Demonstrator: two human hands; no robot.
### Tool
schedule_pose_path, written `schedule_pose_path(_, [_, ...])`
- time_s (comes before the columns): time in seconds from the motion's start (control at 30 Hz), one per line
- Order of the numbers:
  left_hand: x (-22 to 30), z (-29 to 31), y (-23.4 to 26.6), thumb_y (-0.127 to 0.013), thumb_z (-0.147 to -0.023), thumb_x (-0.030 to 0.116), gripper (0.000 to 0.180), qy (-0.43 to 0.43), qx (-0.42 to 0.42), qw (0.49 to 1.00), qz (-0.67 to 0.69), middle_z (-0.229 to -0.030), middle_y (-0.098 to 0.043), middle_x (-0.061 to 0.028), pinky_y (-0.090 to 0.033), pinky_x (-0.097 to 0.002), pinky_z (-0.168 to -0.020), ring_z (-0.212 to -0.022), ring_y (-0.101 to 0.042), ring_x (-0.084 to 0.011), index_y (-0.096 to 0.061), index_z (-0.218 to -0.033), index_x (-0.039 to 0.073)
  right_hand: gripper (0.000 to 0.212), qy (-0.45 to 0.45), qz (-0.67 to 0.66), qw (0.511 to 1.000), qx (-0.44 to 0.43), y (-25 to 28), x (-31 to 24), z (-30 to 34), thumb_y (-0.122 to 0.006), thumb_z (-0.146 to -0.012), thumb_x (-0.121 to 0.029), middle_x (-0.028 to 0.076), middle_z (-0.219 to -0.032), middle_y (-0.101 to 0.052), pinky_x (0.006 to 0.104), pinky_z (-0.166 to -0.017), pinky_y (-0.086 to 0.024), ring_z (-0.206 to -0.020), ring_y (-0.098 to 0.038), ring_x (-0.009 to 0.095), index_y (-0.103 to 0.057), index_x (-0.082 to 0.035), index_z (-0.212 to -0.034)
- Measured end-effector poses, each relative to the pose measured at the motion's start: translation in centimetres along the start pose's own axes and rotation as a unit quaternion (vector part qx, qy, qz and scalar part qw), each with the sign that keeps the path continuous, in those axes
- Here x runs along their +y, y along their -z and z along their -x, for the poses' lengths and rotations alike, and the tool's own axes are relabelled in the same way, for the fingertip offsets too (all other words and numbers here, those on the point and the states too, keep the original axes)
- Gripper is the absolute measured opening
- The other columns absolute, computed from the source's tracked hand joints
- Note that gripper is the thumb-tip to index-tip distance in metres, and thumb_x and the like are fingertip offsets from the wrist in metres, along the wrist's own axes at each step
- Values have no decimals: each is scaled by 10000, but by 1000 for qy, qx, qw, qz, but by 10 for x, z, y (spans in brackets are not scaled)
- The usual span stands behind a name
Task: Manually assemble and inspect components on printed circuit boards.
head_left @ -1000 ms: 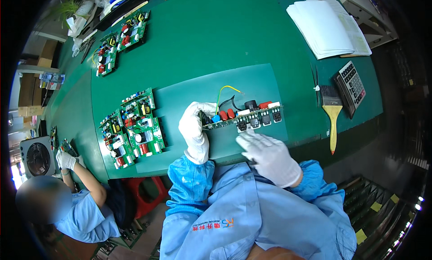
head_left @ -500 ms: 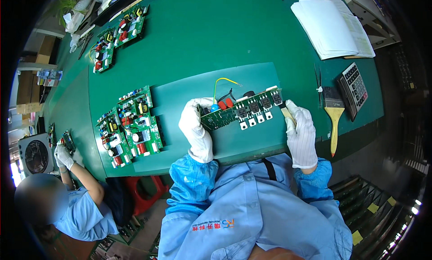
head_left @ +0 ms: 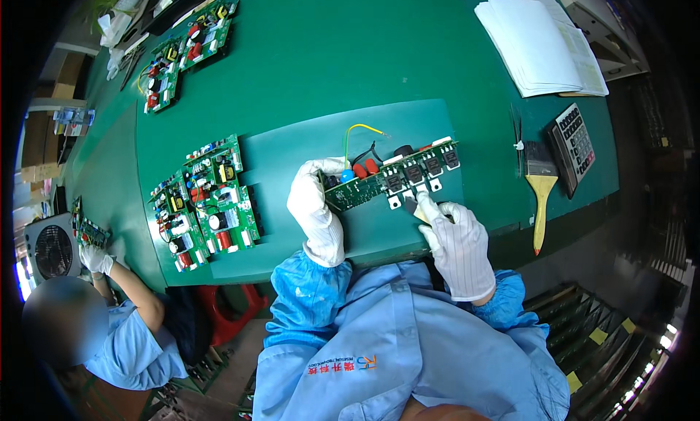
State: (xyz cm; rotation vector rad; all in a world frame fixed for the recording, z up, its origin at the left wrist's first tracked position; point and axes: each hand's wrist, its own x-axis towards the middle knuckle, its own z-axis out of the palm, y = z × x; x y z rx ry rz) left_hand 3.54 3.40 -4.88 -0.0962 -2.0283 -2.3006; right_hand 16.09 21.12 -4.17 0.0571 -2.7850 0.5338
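Observation:
My left hand (head_left: 315,211), in a white glove, is closed around the left end of a green circuit board (head_left: 354,193). The board is tilted up over the mat, with a row of black transistors (head_left: 414,174) with metal tabs along its near side. Red and blue parts and a yellow-green wire (head_left: 357,128) stick up behind it. My gloved right hand (head_left: 461,252) pinches a small tool (head_left: 419,213) with a pale yellow handle and a dark tip; its exact kind is unclear. The tip is at the metal tabs near the middle of the row; contact cannot be made out.
Several populated circuit boards (head_left: 226,195) lie to the left, with others (head_left: 208,34) at the far left. A yellow-handled paintbrush (head_left: 541,195), a calculator (head_left: 574,144) and a paper stack (head_left: 529,45) lie right. At left, a co-worker's gloved hand (head_left: 95,259) is beside another board, near a fan (head_left: 52,247).
My right hand has moved left and nearer to me, bringing the small tool from the board's right end to the tabs near its middle. My left hand keeps its hold on the board.

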Motion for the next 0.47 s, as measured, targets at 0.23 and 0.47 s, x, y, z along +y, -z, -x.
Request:
schedule_pose_path(0.23, [2,0,-3,-246,-1004,403,566,-47,-6,998,-29,-875,-632,-138,-441,-284,-734,-750,-555,-166,-571,-864,-38,241,-64,-89,994,-25,-11,-15,2,-592,-845,-171,107,-958,-546,363,-581,-485,-749,-592,267,-622,-71,-1062])
schedule_pose_path(0.47, [4,-3,-3,-248,-1002,435,602,-31,-10,996,-83,-896,-644,-156,-438,-304,-796,-795,-580,-195,-587,-889,-50,335,-127,-94,986,-52,-5,-14,-1,-563,-827,-139,113,-1013,-543,359,-627,-509,-825,-602,260,-629,-143,-1155])
